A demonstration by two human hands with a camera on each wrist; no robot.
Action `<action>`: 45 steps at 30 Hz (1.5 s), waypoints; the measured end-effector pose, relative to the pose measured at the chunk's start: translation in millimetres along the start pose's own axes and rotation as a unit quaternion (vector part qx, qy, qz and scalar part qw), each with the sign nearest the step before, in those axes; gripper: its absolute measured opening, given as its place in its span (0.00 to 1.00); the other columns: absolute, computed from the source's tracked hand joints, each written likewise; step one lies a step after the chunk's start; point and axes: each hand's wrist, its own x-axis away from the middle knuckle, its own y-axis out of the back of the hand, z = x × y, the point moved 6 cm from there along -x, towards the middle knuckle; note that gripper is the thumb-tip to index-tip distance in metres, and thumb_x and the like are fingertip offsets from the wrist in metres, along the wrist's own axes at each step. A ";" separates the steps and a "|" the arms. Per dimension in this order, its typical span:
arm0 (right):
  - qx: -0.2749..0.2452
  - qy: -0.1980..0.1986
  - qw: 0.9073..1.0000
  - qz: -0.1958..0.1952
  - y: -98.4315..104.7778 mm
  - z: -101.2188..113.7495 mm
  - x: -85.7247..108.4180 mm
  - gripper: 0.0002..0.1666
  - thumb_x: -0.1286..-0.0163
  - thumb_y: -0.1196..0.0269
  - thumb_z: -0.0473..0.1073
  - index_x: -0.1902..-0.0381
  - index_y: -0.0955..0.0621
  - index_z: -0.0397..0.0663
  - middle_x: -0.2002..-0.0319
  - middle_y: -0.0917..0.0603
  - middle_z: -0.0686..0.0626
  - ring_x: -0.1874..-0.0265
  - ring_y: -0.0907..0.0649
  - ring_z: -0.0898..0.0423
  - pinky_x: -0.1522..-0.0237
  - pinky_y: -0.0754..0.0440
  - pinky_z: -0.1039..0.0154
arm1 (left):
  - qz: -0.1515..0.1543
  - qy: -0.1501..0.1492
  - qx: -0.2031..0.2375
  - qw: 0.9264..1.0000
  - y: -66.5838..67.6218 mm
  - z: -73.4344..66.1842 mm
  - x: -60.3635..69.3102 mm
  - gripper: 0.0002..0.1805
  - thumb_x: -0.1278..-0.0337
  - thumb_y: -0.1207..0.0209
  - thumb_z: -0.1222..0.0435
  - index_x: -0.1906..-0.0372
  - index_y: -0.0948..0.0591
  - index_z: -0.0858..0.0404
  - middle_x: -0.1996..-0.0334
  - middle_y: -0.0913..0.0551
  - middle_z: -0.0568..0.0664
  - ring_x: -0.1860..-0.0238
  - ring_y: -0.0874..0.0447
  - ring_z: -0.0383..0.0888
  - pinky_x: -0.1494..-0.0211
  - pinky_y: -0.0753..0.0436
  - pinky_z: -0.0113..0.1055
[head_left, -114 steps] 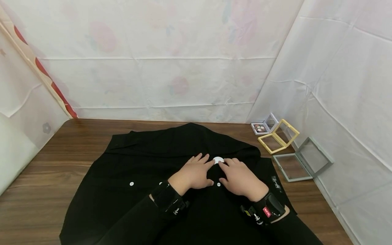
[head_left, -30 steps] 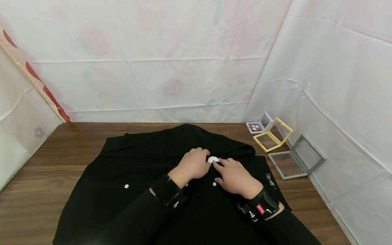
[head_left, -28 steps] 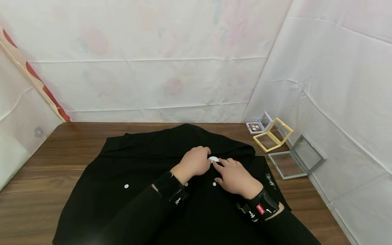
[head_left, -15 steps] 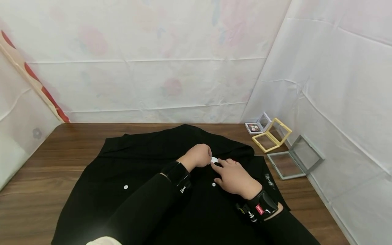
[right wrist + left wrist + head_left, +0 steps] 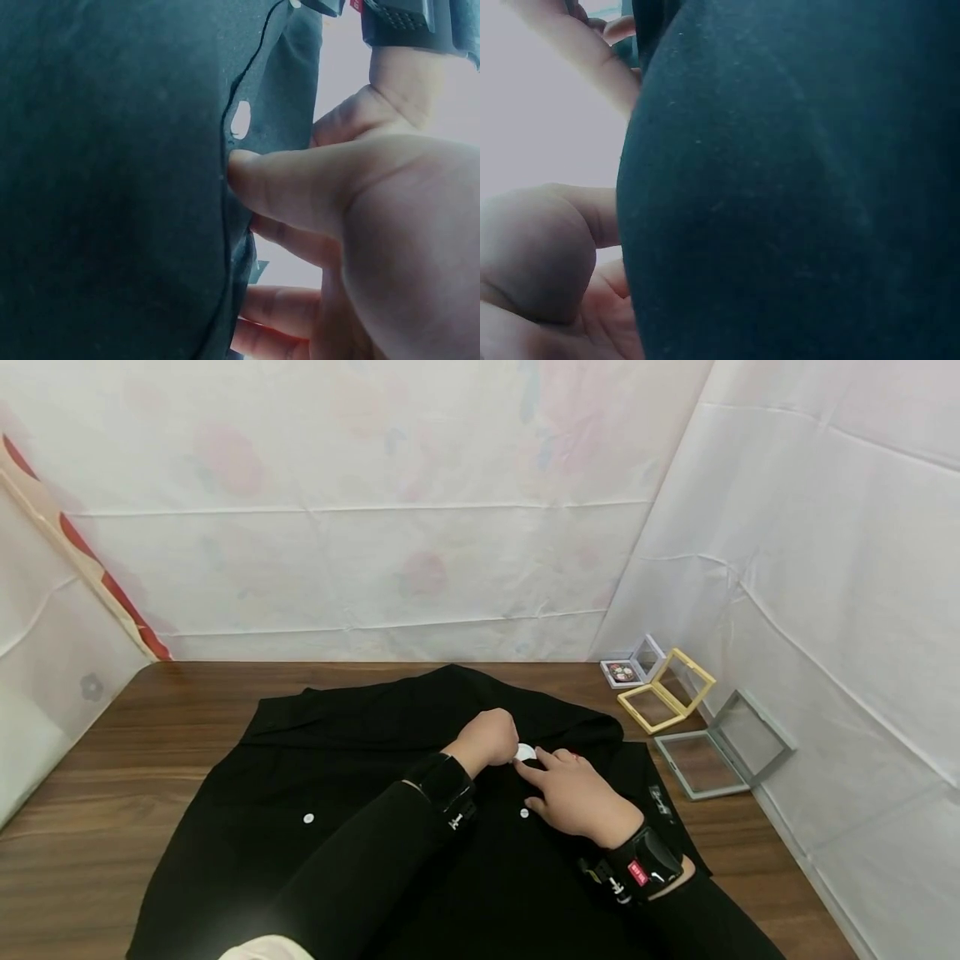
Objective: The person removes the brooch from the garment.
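Note:
A black shirt (image 5: 360, 735) with white buttons lies spread over the table. Near its collar is a white rounded piece (image 5: 526, 752), its kind unclear. My left hand (image 5: 491, 739) has curled fingers at this piece's left edge and appears to pinch the cloth; the fingertips are hidden. Dark cloth fills most of the left wrist view, covering finger ends of the hand (image 5: 536, 251). My right hand (image 5: 581, 797) rests on the shirt, fingers extended, index finger beside the white piece, thumb near a button (image 5: 524, 812). In the right wrist view the thumb (image 5: 277, 180) presses the cloth edge below a button (image 5: 240, 120).
The wooden table (image 5: 75, 777) shows around the shirt. To the right stand three open hinged frames: a small white case (image 5: 622, 673), a yellow one (image 5: 651, 708) and a grey-green one (image 5: 701, 764). White curtains (image 5: 427, 527) close off the back and sides. Something cream (image 5: 266, 948) shows at the bottom edge.
From lying spread, my left hand has curled its fingers and turned, its forearm shifting right over a button. The right hand stays by the white piece. The cream thing has appeared at the bottom.

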 end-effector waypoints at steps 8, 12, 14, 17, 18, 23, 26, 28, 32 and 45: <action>0.009 0.002 1.000 0.003 -1.7 0.6 -0.6 0.33 0.22 0.38 0.55 0.23 0.29 0.55 0.26 0.31 0.38 0.32 0.29 0.39 0.31 0.32 0.41 | -0.024 -0.035 0.004 0.999 3.1 0.7 6.6 0.14 0.22 0.46 0.66 0.70 0.19 0.59 0.75 0.21 0.48 0.77 0.24 0.42 0.71 0.26 0.33; 0.009 0.002 1.000 0.008 -2.1 0.4 -0.3 0.35 0.22 0.38 0.55 0.22 0.30 0.55 0.26 0.31 0.38 0.30 0.30 0.39 0.31 0.33 0.41 | -0.022 -0.032 -0.004 0.999 5.5 2.9 7.9 0.17 0.22 0.48 0.66 0.74 0.21 0.60 0.79 0.24 0.48 0.79 0.27 0.42 0.73 0.28 0.33; 0.008 0.000 1.000 0.010 -1.7 -0.1 -0.1 0.35 0.22 0.38 0.55 0.22 0.31 0.55 0.26 0.31 0.38 0.30 0.30 0.39 0.30 0.33 0.41 | -0.019 -0.030 -0.012 0.999 6.6 3.6 8.2 0.18 0.22 0.48 0.67 0.74 0.21 0.60 0.79 0.25 0.48 0.80 0.28 0.42 0.73 0.29 0.33; 0.009 -0.002 1.000 0.010 -0.9 -1.1 0.2 0.36 0.23 0.38 0.55 0.22 0.31 0.57 0.26 0.31 0.39 0.31 0.29 0.41 0.31 0.32 0.42 | -0.014 -0.027 -0.025 0.999 7.6 4.6 8.1 0.17 0.23 0.48 0.68 0.73 0.19 0.61 0.79 0.24 0.48 0.79 0.28 0.43 0.73 0.28 0.33; 0.007 -0.003 1.000 0.010 -0.3 -1.3 0.5 0.36 0.23 0.37 0.55 0.22 0.31 0.57 0.26 0.31 0.39 0.31 0.29 0.41 0.31 0.32 0.42 | -0.014 -0.027 -0.031 0.999 7.8 4.7 8.2 0.16 0.23 0.48 0.68 0.72 0.19 0.60 0.77 0.23 0.48 0.79 0.27 0.43 0.72 0.28 0.33; -0.008 -0.001 1.000 0.012 1.1 -1.2 1.6 0.36 0.23 0.36 0.53 0.22 0.31 0.57 0.26 0.31 0.38 0.32 0.29 0.40 0.31 0.32 0.42 | -0.013 -0.019 -0.036 0.999 8.7 7.1 9.0 0.13 0.24 0.48 0.69 0.67 0.17 0.61 0.73 0.19 0.48 0.76 0.23 0.44 0.71 0.25 0.34; -0.013 -0.001 1.000 0.012 1.8 -1.1 1.9 0.37 0.23 0.36 0.53 0.21 0.32 0.56 0.26 0.31 0.38 0.31 0.29 0.40 0.30 0.33 0.41 | -0.013 -0.018 -0.036 0.999 9.4 8.9 9.8 0.13 0.23 0.49 0.69 0.65 0.16 0.62 0.73 0.19 0.49 0.76 0.24 0.44 0.71 0.25 0.34; -0.015 -0.003 1.000 0.014 2.1 -1.6 1.9 0.37 0.23 0.37 0.54 0.21 0.33 0.56 0.25 0.32 0.39 0.31 0.30 0.40 0.30 0.33 0.41 | -0.014 -0.016 -0.033 0.999 10.1 10.4 10.2 0.13 0.22 0.50 0.69 0.64 0.17 0.62 0.73 0.19 0.49 0.77 0.24 0.44 0.70 0.25 0.35; -0.019 -0.005 1.000 0.015 2.1 -2.1 1.6 0.38 0.23 0.37 0.54 0.21 0.33 0.56 0.25 0.31 0.39 0.30 0.30 0.40 0.30 0.33 0.40 | -0.014 -0.011 -0.029 0.999 11.4 13.3 11.3 0.13 0.22 0.50 0.68 0.63 0.16 0.63 0.72 0.19 0.49 0.76 0.23 0.44 0.69 0.24 0.35; -0.016 -0.008 1.000 0.017 0.9 -1.2 1.1 0.36 0.23 0.37 0.54 0.22 0.31 0.56 0.25 0.31 0.38 0.30 0.31 0.40 0.31 0.33 0.41 | -0.030 -0.016 -0.055 0.998 18.4 24.1 20.5 0.11 0.26 0.45 0.69 0.68 0.16 0.60 0.70 0.18 0.46 0.72 0.21 0.43 0.67 0.21 0.34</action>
